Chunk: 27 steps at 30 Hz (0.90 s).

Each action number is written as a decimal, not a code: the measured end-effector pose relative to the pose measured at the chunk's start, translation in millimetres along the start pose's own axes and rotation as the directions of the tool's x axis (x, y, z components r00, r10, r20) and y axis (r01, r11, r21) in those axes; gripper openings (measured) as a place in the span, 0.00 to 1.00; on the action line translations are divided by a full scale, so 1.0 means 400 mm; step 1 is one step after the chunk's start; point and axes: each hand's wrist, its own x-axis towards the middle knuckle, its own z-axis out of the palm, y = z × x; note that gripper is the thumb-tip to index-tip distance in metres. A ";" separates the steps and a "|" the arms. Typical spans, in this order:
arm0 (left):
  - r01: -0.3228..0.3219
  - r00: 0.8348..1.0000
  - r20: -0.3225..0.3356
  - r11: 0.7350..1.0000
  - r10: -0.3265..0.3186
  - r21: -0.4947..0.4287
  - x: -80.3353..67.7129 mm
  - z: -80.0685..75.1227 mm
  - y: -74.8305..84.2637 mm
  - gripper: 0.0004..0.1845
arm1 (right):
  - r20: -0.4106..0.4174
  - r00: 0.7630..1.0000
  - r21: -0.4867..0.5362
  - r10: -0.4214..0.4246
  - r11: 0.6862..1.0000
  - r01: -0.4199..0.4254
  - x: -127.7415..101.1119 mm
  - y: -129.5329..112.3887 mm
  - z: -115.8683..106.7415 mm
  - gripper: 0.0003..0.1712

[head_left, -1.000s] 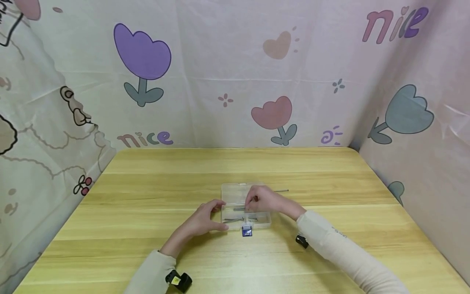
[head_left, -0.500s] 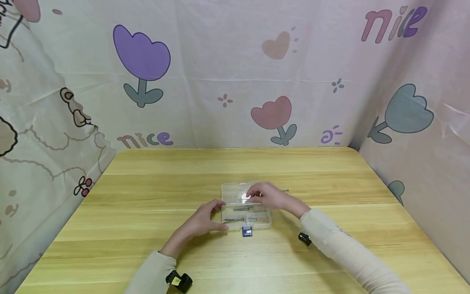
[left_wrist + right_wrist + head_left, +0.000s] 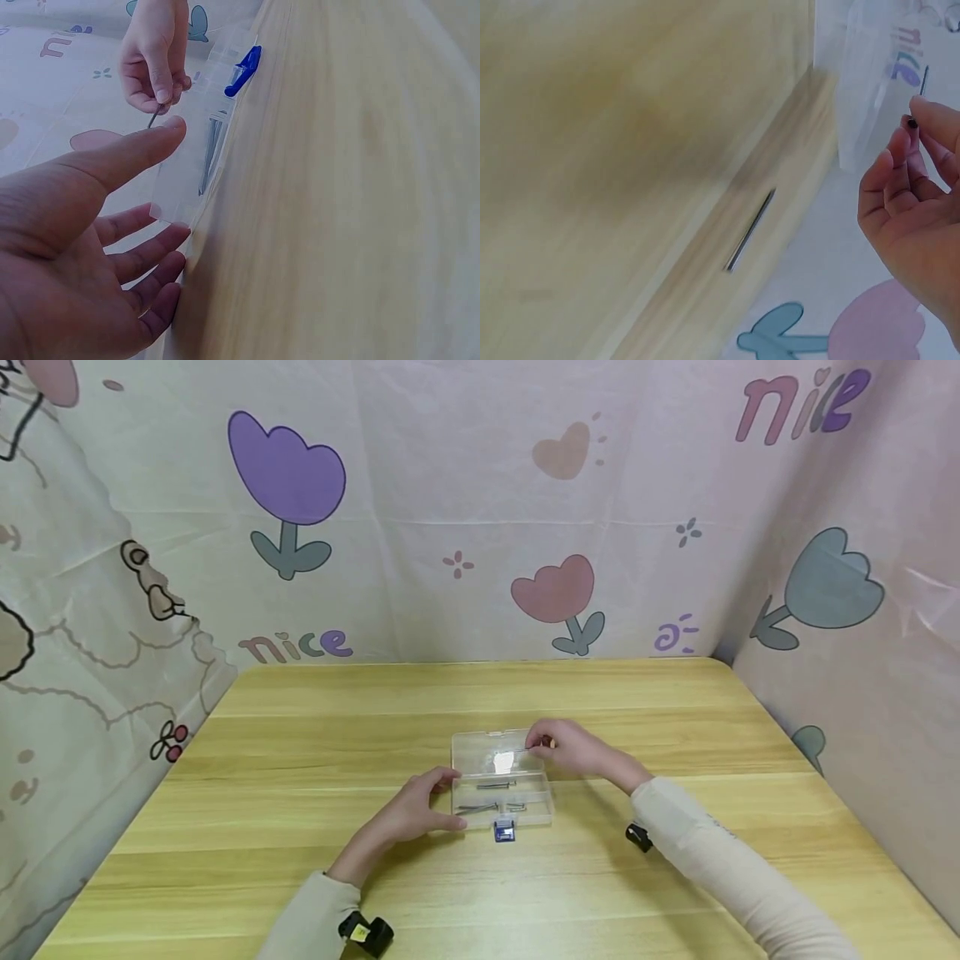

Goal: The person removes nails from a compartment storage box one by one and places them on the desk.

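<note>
Resting on the pale wooden table (image 3: 300, 752), the small clear plastic box (image 3: 501, 781) lies open near the middle in the head view, with thin metal rods (image 3: 495, 786) in its tray and a blue clasp (image 3: 504, 832) at its near edge; the left hand (image 3: 417, 810) touches the box's left end with relaxed, slightly spread fingers, while the right hand (image 3: 572, 747) hovers over the far right corner of the lid, pinching a thin metal pin (image 3: 525, 748) between thumb and fingertips. In the left wrist view, the left hand (image 3: 82, 247) lies open, its fingers (image 3: 142, 259) against the end of the box (image 3: 199, 161), and the right hand (image 3: 154, 56) pinches the pin (image 3: 153, 118) above it. In the right wrist view, the right hand (image 3: 915, 195) curls its fingertips on the pin's dark end (image 3: 912, 123) beside the box (image 3: 866, 97), while a separate thin metal rod (image 3: 750, 229) lies on the table (image 3: 630, 150).
</note>
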 end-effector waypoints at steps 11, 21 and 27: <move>-0.019 1.000 0.011 1.000 0.019 0.003 -0.002 -0.002 0.001 0.37 | -0.087 0.992 -0.035 0.089 0.995 -0.093 -0.036 0.068 -0.052 0.05; 0.001 1.000 0.002 1.000 -0.001 -0.001 -0.002 0.000 -0.001 0.37 | -0.095 0.984 -0.019 0.149 0.988 -0.152 -0.069 0.124 -0.062 0.03; 0.005 1.000 0.001 1.000 -0.005 -0.001 -0.001 0.000 0.000 0.37 | -0.069 0.982 -0.004 0.178 0.984 -0.179 -0.092 0.138 -0.062 0.03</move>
